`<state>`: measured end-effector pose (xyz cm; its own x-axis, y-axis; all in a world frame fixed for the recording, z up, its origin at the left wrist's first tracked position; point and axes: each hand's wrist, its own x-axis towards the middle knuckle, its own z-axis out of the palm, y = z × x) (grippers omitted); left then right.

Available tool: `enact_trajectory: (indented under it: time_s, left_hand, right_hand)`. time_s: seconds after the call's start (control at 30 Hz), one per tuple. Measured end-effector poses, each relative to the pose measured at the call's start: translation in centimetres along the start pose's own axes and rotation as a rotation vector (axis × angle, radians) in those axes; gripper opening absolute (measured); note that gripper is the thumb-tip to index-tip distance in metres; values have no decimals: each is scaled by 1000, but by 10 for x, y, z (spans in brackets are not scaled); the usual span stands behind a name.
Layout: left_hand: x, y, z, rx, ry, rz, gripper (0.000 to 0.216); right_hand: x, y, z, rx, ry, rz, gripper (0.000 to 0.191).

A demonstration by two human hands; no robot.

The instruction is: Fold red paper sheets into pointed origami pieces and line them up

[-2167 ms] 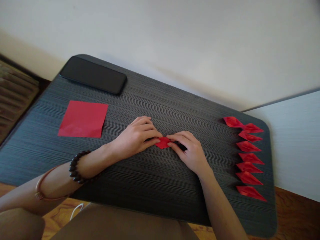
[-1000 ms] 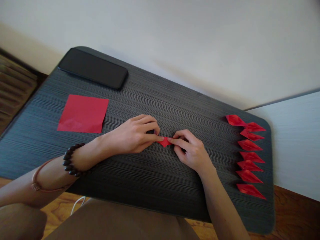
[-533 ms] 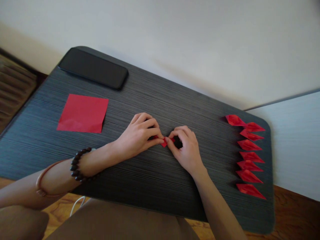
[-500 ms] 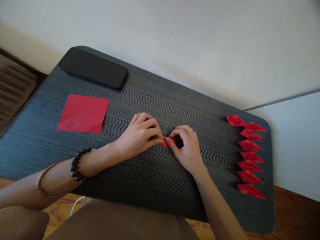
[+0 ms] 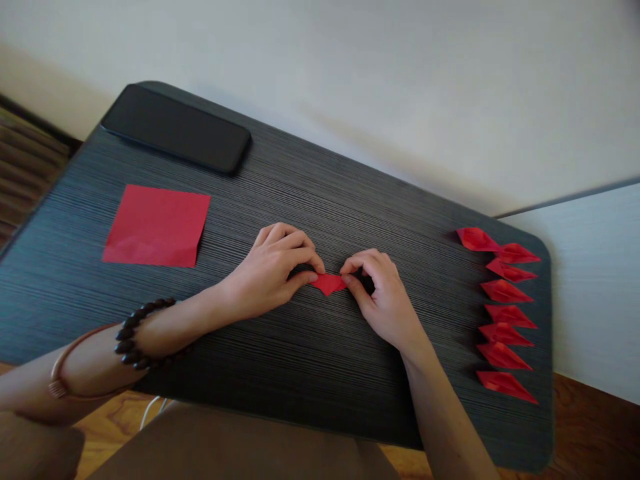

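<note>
A small folded red paper piece (image 5: 328, 283) lies on the dark striped lap table (image 5: 310, 373) near its middle. My left hand (image 5: 270, 270) pinches the piece's left end with curled fingers. My right hand (image 5: 383, 297) pinches its right end, fingers bent inward. Most of the piece is hidden under the fingertips; only a small triangle shows between them. A dark bead bracelet (image 5: 137, 333) and a thin cord band sit on my left wrist.
A flat red paper square (image 5: 156, 225) lies at the left. A black phone (image 5: 176, 137) rests at the far left corner. Several folded red pointed pieces (image 5: 505, 307) line the right edge in a column. A wall stands behind; wooden floor below.
My fingers have shifted on the small piece, and slightly more of its red triangle shows between the hands. The view has drifted a little; the other objects have not moved on the table.
</note>
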<state>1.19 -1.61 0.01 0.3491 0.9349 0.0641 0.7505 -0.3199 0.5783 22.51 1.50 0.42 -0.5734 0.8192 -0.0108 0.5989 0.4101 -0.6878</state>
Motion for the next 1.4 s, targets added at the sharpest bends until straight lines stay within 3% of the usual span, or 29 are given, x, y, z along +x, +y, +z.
enact_trajectory:
  time_s: [0.1,0.23,0.3,0.53,0.7,1.03,1.2,1.4]
  left_hand:
    - [-1,-1,2,9,22,21,14]
    - [-2,-4,5,26,63,56,17]
    - [-2,-4,6,37,79,65,20]
    - [-2,-3,6,-8,77,143,21]
    - [-1,-4,6,-163,115,109,15]
    - [2,5,-2,-245,74,41,10]
    - [0,5,0,-194,49,54,24]
    - [1,5,0,-206,26,48,9]
  right_hand:
    - [-2,2,4,-49,41,-40,3]
    - [-5,4,10,-165,97,-95,26]
    - [-5,5,12,-183,108,-104,27]
    - [-5,6,12,29,143,-170,13]
    - [-7,5,11,122,160,-93,17]
    - [-5,-1,4,121,86,-92,17]
    - [-7,0,6,167,115,-101,15]
    - [-6,1,8,83,49,-159,19]
